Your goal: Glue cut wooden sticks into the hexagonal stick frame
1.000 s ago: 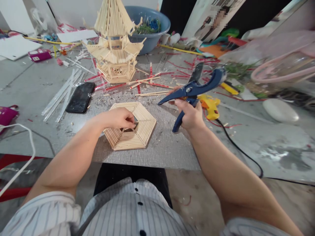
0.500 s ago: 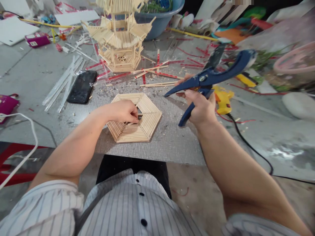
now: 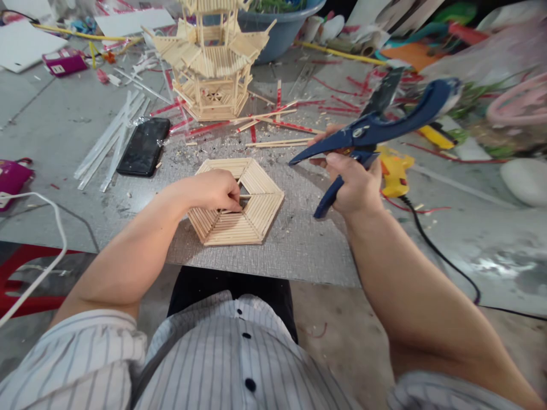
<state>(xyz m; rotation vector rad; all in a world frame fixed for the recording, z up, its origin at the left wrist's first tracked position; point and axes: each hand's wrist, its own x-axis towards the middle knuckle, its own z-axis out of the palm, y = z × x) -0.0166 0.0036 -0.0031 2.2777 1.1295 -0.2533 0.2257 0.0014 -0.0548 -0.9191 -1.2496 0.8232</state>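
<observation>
My left hand (image 3: 217, 191) is closed over the middle of a hexagonal panel of thin wooden sticks (image 3: 233, 230), its fingertips pinched at the panel's central opening. Whatever lies between those fingers is hidden or too small to name. The panel lies flat near the table's front edge. To its right, raised above the table, my right hand (image 3: 356, 185) grips blue-handled cutting shears (image 3: 363, 134). The blade points away from me, and part of the lower handle shows below the palm.
A stick-built pagoda (image 3: 213, 62) stands at the back, before a blue basin (image 3: 277, 34). Loose sticks (image 3: 277, 142), a black phone (image 3: 144, 147) and clear glue sticks (image 3: 113, 136) lie nearer. A yellow glue gun (image 3: 394, 171) with a black cord rests right of my right hand.
My right hand with the shears has shifted slightly to the right. My left hand stays at the panel's centre, and the whole view has moved a little.
</observation>
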